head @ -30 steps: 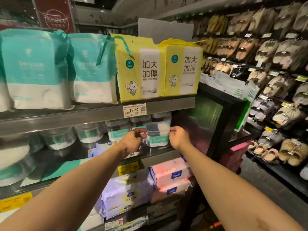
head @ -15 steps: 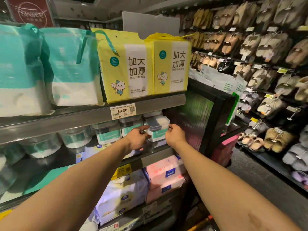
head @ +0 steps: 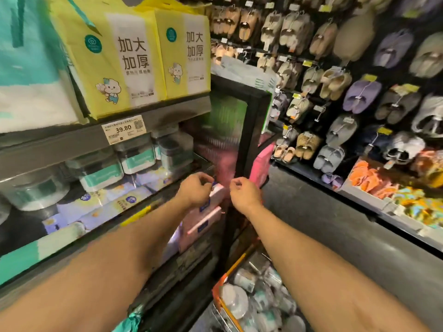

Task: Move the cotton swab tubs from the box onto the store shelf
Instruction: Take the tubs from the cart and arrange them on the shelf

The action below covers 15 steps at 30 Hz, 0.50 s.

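The cotton swab tub (head: 177, 149) now stands on the store shelf (head: 153, 205). The left hand (head: 195, 190) and right hand (head: 244, 194) have released it, fingers loosely curled and empty. More tubs wait in the box (head: 217, 293).

dim store light | motion blur throughout | wide-angle bending at edges
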### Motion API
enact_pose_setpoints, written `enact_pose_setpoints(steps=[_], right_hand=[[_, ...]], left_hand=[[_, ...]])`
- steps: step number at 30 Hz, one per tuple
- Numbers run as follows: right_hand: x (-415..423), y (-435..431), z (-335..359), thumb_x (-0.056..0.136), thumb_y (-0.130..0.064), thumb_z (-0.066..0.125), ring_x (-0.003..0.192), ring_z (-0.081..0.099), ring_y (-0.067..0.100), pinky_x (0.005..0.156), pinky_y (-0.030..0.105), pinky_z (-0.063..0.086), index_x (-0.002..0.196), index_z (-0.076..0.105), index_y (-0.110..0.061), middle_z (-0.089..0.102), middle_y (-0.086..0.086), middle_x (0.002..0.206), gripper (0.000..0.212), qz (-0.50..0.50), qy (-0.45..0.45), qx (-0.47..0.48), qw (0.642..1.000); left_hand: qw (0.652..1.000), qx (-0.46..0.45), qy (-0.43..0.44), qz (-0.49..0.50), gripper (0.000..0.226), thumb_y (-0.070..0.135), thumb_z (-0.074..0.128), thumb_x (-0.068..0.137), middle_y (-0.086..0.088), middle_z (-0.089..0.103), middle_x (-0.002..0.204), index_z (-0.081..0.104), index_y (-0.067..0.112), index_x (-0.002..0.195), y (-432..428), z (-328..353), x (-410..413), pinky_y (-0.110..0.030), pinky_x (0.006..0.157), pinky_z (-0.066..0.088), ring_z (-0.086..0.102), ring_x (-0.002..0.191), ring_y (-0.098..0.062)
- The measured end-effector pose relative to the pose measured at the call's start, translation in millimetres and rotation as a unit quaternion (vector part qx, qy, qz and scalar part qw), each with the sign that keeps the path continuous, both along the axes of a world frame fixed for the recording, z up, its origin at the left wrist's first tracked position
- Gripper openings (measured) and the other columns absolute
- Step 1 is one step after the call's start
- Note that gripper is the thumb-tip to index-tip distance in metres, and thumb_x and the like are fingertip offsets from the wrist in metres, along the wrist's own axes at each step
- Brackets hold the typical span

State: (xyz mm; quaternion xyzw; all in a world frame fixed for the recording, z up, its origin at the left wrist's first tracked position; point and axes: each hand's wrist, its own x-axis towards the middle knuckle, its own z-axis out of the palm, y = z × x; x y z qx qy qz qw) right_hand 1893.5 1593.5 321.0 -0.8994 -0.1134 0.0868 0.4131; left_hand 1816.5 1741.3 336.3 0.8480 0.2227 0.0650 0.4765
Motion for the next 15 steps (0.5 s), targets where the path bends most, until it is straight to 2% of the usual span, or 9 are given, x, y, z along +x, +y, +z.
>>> enact_pose_setpoints(steps=[2,4,6,7,9,10,12,15], right_hand=[[-11.7,-35.0,-21.9,0.096,-0.028,0.054,0.116,0.063,0.033,0.099,0.033,0.049,0.104,0.073,-0.024,0.073,0.01,0.115,0.021,-0.05,0.018,-0.016,0.998],[-22.4,-66.0,-45.1,0.096,-0.03,0.053,0.111,0.066,0.034,0.096,0.036,0.052,0.104,0.075,-0.021,0.074,0.012,0.111,0.025,-0.084,0.035,-0.032,0.995],[-36.0,-103.4,-68.5,0.098,-0.029,0.051,0.107,0.067,0.034,0.092,0.037,0.053,0.103,0.076,-0.015,0.074,0.013,0.108,0.029,-0.115,0.046,-0.062,0.99],[-43.6,-122.9,-80.5,0.098,-0.029,0.051,0.106,0.067,0.034,0.09,0.037,0.052,0.102,0.076,-0.014,0.075,0.013,0.107,0.029,-0.129,0.058,-0.076,0.987],[-55.9,-160.8,-102.4,0.099,-0.029,0.051,0.104,0.067,0.034,0.087,0.037,0.052,0.1,0.075,-0.014,0.074,0.015,0.106,0.028,-0.149,0.082,-0.093,0.981],[-62.0,-175.8,-110.9,0.099,-0.028,0.05,0.103,0.067,0.035,0.087,0.037,0.051,0.098,0.073,-0.013,0.074,0.016,0.106,0.028,-0.156,0.097,-0.1,0.978],[-69.4,-207.1,-130.8,0.1,-0.027,0.048,0.103,0.066,0.033,0.088,0.035,0.049,0.097,0.072,-0.008,0.073,0.016,0.105,0.03,-0.159,0.119,-0.116,0.973],[-82.4,-254.5,-163.0,0.099,-0.025,0.046,0.09,0.062,0.024,0.075,0.029,0.042,0.09,0.072,-0.01,0.067,0.009,0.09,0.031,-0.166,0.165,-0.126,0.964]], left_hand=[[0.999,-0.002,0.016,-0.038,0.016,0.022,0.055,0.085,-0.004,0.074,0.091,0.069,0.023,0.092,-29.3,-18.2,1.2,-0.034,0.073,0.057,0.071,0.08,-0.024],[0.997,-0.033,0.028,-0.066,0.016,0.012,0.055,0.092,-0.011,0.075,0.093,0.069,0.019,0.095,-56.2,-40.7,-0.9,-0.027,0.059,0.05,0.065,0.067,-0.023],[0.992,-0.066,0.051,-0.097,0.015,0.01,0.055,0.095,-0.013,0.072,0.094,0.065,0.021,0.092,-88.8,-66.2,-3.5,-0.022,0.05,0.046,0.061,0.059,-0.024],[0.988,-0.074,0.064,-0.118,0.015,0.011,0.054,0.096,-0.012,0.071,0.094,0.066,0.02,0.094,-103.8,-78.7,-5.1,-0.023,0.052,0.05,0.063,0.063,-0.024],[0.983,-0.062,0.079,-0.155,0.017,0.013,0.053,0.096,-0.008,0.071,0.096,0.069,0.019,0.1,-135.4,-100.7,-4.8,-0.032,0.068,0.059,0.068,0.078,-0.024],[0.981,-0.059,0.085,-0.162,0.017,0.014,0.055,0.096,-0.008,0.071,0.096,0.07,0.02,0.099,-147.9,-108.9,-5.0,-0.033,0.07,0.058,0.067,0.077,-0.02],[0.976,-0.068,0.102,-0.181,0.013,0.013,0.058,0.097,-0.012,0.07,0.092,0.069,0.019,0.093,-171.5,-130.7,-0.7,-0.026,0.057,0.05,0.063,0.064,-0.015],[0.962,-0.061,0.147,-0.223,0.011,0.019,0.058,0.099,-0.014,0.07,0.09,0.066,0.018,0.092,-211.6,-165.5,8.4,-0.024,0.051,0.041,0.066,0.069,-0.028]])
